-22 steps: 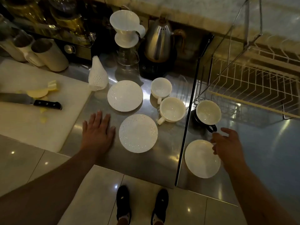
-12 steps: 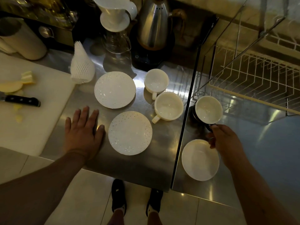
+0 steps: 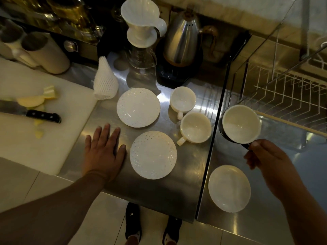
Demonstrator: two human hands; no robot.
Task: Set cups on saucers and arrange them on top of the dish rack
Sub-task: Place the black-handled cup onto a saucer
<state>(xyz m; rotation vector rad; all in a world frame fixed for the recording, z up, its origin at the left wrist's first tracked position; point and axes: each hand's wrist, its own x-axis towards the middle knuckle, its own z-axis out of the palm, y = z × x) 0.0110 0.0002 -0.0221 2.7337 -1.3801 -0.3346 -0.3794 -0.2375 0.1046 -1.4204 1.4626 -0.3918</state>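
My right hand (image 3: 265, 156) grips the dark handle of a cup (image 3: 240, 123) that is black outside and white inside, held just above the steel counter. A plain white saucer (image 3: 229, 188) lies below it near the counter's front edge. Two dotted saucers (image 3: 138, 107) (image 3: 153, 154) and two white cups (image 3: 182, 99) (image 3: 195, 127) sit left of the counter seam. My left hand (image 3: 104, 149) rests flat on the counter, fingers spread, beside the nearer dotted saucer. The wire dish rack (image 3: 290, 92) stands at the right rear.
A white cutting board (image 3: 26, 138) with a black-handled knife (image 3: 42, 115) and fruit pieces lies at the left. A foam net sleeve (image 3: 105, 84), a pour-over dripper on a glass carafe (image 3: 141, 27) and a steel kettle (image 3: 184, 41) stand behind the saucers. Mugs (image 3: 47, 53) sit at the far left.
My right hand closed on the black cup's handle and lifted it slightly, tilting it toward me. The left hand stayed flat on the counter. The camera view shifted.
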